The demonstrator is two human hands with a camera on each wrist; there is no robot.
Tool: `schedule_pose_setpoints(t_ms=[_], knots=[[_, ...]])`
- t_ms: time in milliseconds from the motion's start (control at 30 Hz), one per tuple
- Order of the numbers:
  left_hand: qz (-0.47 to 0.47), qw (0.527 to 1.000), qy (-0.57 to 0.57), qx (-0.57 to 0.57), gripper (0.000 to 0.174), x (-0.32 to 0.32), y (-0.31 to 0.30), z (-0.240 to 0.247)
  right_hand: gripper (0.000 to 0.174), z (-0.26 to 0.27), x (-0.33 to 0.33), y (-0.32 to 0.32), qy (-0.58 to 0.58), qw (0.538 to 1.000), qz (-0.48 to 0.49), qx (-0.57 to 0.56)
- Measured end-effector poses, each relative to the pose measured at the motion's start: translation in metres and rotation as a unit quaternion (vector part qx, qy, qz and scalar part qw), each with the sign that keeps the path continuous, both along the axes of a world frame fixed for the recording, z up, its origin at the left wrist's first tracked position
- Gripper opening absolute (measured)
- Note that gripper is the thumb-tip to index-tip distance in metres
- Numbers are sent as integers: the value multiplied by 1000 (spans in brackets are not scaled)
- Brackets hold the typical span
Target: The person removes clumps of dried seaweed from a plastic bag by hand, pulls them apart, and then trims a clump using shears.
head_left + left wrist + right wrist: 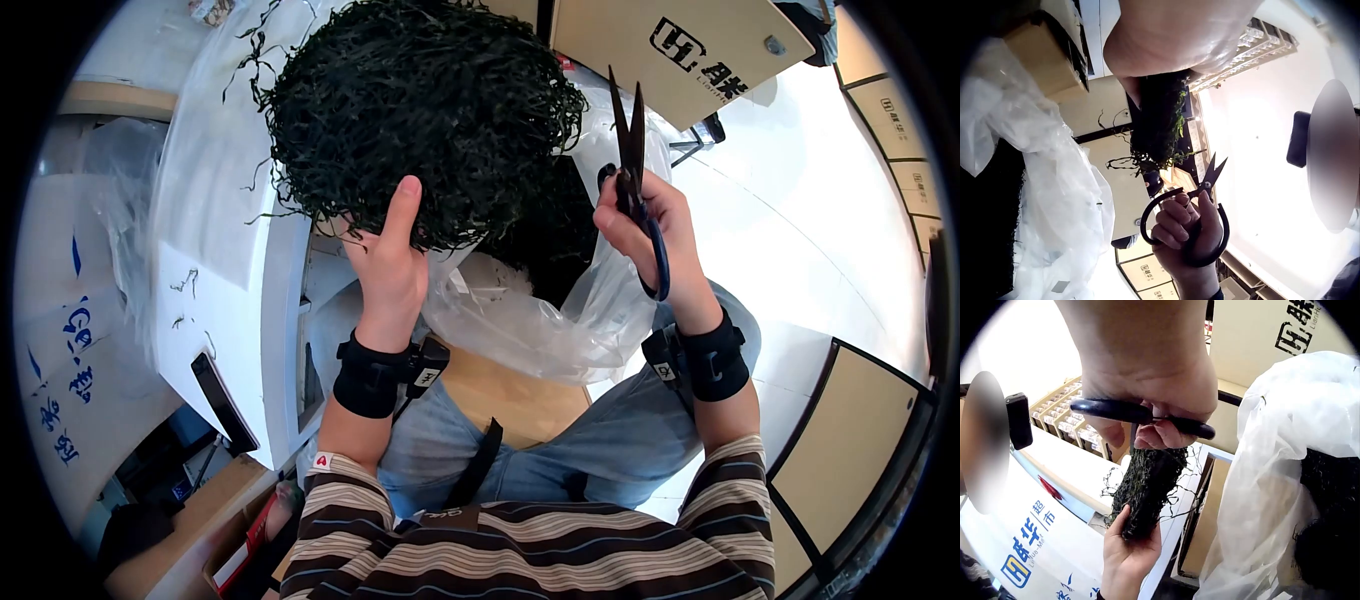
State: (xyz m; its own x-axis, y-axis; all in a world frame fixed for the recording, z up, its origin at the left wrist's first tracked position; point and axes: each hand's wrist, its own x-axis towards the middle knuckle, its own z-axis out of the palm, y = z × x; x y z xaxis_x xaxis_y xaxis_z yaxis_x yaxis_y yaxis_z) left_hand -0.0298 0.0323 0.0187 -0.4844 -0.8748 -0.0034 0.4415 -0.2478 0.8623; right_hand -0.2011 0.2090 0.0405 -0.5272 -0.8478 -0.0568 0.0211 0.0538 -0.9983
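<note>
A large round mass of dark green, stringy dried seaweed [420,120] is held up by the left hand [390,265], whose thumb lies on its near edge. The right wrist view shows the seaweed [1150,484] edge-on as a thick slab, gripped at its lower end by the left hand [1132,556]. In the right hand [660,235] are dark-handled scissors [630,150], blades pointing away and slightly apart, beside the seaweed and not touching it. The left wrist view shows the right hand [1188,234] with its fingers curled round the scissors' handles.
Between the knees stands a clear plastic bag [600,330] with more dark seaweed [550,240] inside. To the left, a white table [215,290] bears a phone [222,400] at its edge and a few seaweed scraps. Printed cartons [690,50] stand beyond and at the right.
</note>
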Motion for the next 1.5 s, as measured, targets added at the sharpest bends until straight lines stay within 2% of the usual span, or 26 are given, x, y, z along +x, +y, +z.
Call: schedule_pose_setpoints(t_ms=[100, 167, 200, 267, 333, 433, 567, 633, 733, 900, 967, 1000, 1067, 1100, 1233, 1300, 1333, 1400, 1500], knots=[[6, 999, -19, -32, 35, 1, 1, -6, 20, -5, 6, -4, 20, 999, -34, -12], [7, 998, -34, -44, 36, 1, 3, -10, 23, -10, 12, -8, 122, 987, -102, -39], [-2, 996, -58, -69, 36, 0, 6, -11, 23, -14, 14, -9, 122, 987, -103, -38], [-12, 992, -82, -92, 36, -4, 14, -10, 26, -22, 16, -12, 223, 968, -104, -58], [-38, 997, -61, -30, 41, -7, 21, -4, 26, -24, 20, -16, 221, 966, -101, -87], [-28, 997, -72, -17, 41, -6, 20, -6, 23, -21, 20, -17, 192, 972, -76, -111], [-35, 990, -106, -81, 41, 2, 11, -13, 20, -11, 17, -10, 185, 980, -3, -73], [-32, 999, -24, 29, 40, -4, 13, -4, 29, -9, 21, -15, 205, 969, -1, -135], [-30, 997, -28, 59, 40, -7, 19, 3, 32, -8, 23, -16, 253, 960, 25, -117], [-42, 998, -13, 49, 42, -6, 16, -2, 32, -14, 24, -17, 295, 944, -10, -150], [-42, 998, -13, 51, 42, -6, 14, -3, 22, -21, 23, -15, 226, 958, -3, -176], [-31, 998, -18, 42, 37, -7, 14, -4, 22, -20, 22, -12, 225, 958, -2, -176], [-20, 999, -23, 34, 31, -6, 14, -4, 17, -17, 21, -6, 183, 978, -3, -98], [-19, 999, -19, 39, 32, -6, 14, -4, 18, -17, 20, -7, 213, 972, -14, -99], [-26, 999, -15, 41, 32, -6, 15, -2, 20, -16, 20, -10, 209, 974, -16, -85], [-24, 999, -19, 21, 32, -8, 17, -2, 32, -20, 22, -22, 225, 952, -29, -205], [-22, 1000, -22, 1, 31, -8, 18, -2, 32, -18, 22, -20, 225, 952, -30, -204], [-26, 999, -19, 13, 31, -7, 19, -2, 34, -11, 22, -15, 288, 951, -3, -115], [-28, 999, -18, 32, 32, -7, 18, 0, 29, -22, 21, -15, 278, 952, -22, -124]])
